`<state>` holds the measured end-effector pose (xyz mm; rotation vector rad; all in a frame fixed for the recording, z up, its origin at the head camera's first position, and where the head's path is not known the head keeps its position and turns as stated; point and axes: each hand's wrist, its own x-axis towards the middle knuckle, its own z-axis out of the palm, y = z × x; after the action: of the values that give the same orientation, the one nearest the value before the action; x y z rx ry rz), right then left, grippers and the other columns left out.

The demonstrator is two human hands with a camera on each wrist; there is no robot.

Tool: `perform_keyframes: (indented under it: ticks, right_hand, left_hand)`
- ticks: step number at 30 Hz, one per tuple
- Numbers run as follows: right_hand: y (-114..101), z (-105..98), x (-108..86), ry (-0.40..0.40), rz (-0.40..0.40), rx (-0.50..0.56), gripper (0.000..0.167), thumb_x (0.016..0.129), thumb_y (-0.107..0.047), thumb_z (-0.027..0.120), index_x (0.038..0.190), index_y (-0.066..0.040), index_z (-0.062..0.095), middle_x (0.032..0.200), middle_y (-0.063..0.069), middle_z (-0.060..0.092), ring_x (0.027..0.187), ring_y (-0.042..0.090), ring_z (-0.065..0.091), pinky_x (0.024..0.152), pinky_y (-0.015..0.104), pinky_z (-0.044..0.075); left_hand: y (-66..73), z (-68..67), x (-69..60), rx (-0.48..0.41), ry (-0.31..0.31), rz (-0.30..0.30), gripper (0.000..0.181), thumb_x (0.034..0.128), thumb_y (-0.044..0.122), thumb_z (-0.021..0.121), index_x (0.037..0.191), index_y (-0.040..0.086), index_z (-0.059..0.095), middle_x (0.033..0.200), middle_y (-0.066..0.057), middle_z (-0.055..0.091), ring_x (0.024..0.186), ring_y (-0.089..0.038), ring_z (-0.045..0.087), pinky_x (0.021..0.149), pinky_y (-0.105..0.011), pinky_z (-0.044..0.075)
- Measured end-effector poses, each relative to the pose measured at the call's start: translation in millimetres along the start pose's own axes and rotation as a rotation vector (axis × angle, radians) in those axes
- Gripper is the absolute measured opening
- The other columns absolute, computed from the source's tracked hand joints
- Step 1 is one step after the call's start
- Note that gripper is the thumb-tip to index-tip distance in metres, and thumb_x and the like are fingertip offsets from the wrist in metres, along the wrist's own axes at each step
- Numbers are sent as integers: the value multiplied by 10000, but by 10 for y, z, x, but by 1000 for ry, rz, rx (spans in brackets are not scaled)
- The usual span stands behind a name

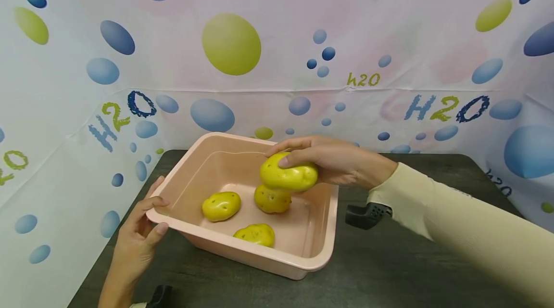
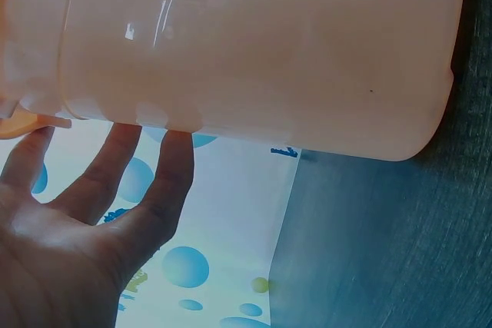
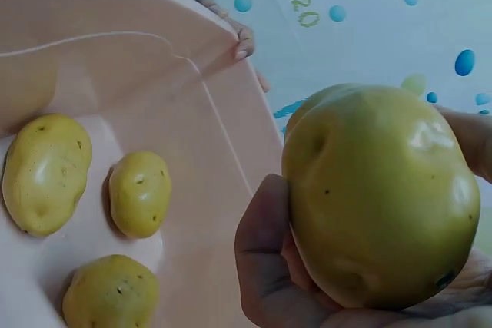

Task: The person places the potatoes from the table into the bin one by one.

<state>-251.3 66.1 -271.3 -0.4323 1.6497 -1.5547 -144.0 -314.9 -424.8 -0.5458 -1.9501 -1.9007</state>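
Note:
A pink plastic basin (image 1: 318, 231) sits on the dark table, tilted toward the camera. My left hand (image 1: 136, 233) grips its left corner, with fingertips over the rim and the thumb along the front. In the left wrist view, the fingers of the left hand (image 2: 100, 213) touch the basin's outer wall (image 2: 254, 51). Above the basin's right half, my right hand (image 1: 329, 159) holds a yellow potato (image 1: 287, 173). That potato (image 3: 384, 197) fills much of the right wrist view, with fingers curled round it. Inside the basin lie three more potatoes: one left (image 1: 221, 206), one behind (image 1: 271, 198), one front (image 1: 256, 235).
The dark tabletop (image 1: 411, 260) extends to the right of the basin. A white sheet (image 1: 303, 48) printed with blue and green dots hangs behind and at the sides. Black devices are strapped at both wrists, the right one (image 1: 368, 215) beside the basin.

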Motion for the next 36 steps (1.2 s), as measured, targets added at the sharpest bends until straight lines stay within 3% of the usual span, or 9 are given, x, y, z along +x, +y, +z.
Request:
perform_keyframes:
  ticks: [9, 14, 28, 36]
  right_hand:
    - [-17, 144, 346, 8, 20, -12, 453, 1028, -156, 593, 1479, -130, 557, 1363, 137, 600, 1070, 223, 634, 963, 436, 598]
    - [-17, 231, 542, 17, 50, -20, 436, 1021, -143, 628, 1456, -145, 595, 1327, 132, 604, 1028, 231, 623, 860, 381, 611]
    - [48, 406, 967, 31, 101, -87, 387, 996, -134, 690, 1382, -139, 656, 1269, 121, 643, 1008, 243, 618, 759, 383, 617]
    - [177, 470, 1064, 16, 139, -128, 390, 978, -96, 700, 1367, -96, 670, 1309, 107, 642, 1049, 232, 633, 884, 423, 631]
  left_hand:
    - [-4, -11, -3, 22, 2, 13, 322, 979, -109, 629, 1282, -109, 520, 1731, -60, 288, 1522, -121, 344, 1102, -147, 442]
    - [7, -7, -10, 16, 12, 3, 328, 975, -114, 630, 1287, -99, 529, 1727, -56, 300, 1529, -151, 332, 1100, -146, 442]
    - [-10, -6, 6, 21, 5, 2, 333, 979, -106, 631, 1287, -120, 507, 1729, -76, 285, 1527, -146, 343, 1106, -153, 439]
    - [-4, -5, -5, 22, 1, 8, 338, 974, -120, 627, 1290, -111, 510, 1732, -68, 284, 1517, -119, 355, 1107, -150, 439]
